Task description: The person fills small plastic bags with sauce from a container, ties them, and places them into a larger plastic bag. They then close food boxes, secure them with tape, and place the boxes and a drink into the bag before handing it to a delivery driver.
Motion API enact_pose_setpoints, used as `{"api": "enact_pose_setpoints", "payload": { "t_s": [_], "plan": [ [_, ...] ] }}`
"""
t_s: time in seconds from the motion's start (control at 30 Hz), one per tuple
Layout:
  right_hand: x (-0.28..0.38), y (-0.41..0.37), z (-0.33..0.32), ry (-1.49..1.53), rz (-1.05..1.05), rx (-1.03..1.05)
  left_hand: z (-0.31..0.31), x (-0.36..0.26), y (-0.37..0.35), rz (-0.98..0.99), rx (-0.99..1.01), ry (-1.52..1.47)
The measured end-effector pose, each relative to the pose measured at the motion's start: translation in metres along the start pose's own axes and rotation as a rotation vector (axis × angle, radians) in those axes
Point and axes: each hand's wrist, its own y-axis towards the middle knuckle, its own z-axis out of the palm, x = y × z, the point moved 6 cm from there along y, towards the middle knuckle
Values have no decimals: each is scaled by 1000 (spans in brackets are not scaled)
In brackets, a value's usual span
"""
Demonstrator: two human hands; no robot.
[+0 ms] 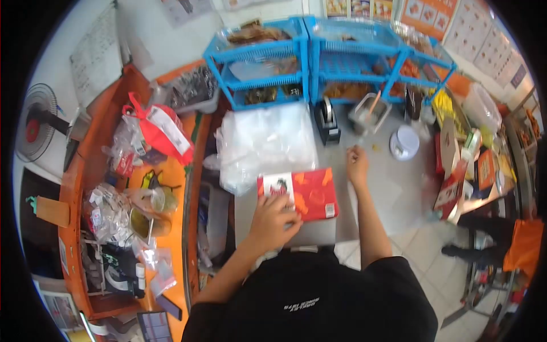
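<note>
A flat red and orange box (310,191) lies on the grey counter (393,182) in front of me, with a white label at its left end. My left hand (272,222) rests on the box's near left corner, fingers spread over it. My right hand (357,164) is stretched out past the box's right side, fingers pinched together close to the counter; whether it holds anything I cannot make out. A black tape dispenser (327,121) stands just beyond it.
A pile of clear plastic bags (265,142) lies behind the box. Blue plastic racks (319,57) with food fill the back. A metal tub (367,114) and a white round scale (404,142) sit at the right. An orange side counter (137,188) at the left is cluttered with bags.
</note>
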Motion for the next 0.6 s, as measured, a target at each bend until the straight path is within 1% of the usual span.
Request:
{"api": "enact_pose_setpoints", "payload": {
  "t_s": [0.03,0.07,0.1,0.17,0.2,0.23,0.3,0.33,0.4,0.53,0.6],
  "plan": [
    [15,-6,-25,144,6,-73,-2,-2,4,67,3,-31],
    [24,-20,-46,262,83,-23,-3,-4,7,135,-2,-62],
    [36,-36,-69,378,152,20,-1,1,7,148,-13,-144],
    [82,-78,-100,502,324,72,6,9,7,166,11,-169],
    [107,-98,-103,593,342,107,10,10,4,170,30,-172],
    [128,-117,-101,616,426,201,12,11,3,168,59,-189],
    [168,-146,-88,644,539,291,12,10,3,166,52,-213],
    [173,-157,-78,720,547,251,11,10,2,159,47,-221],
    [179,-164,-64,721,568,209,7,8,1,190,48,-226],
    [179,-163,-51,713,542,168,6,8,-1,256,36,-195],
    [176,-160,-46,662,489,155,8,12,0,233,48,-229]
  ]
}}
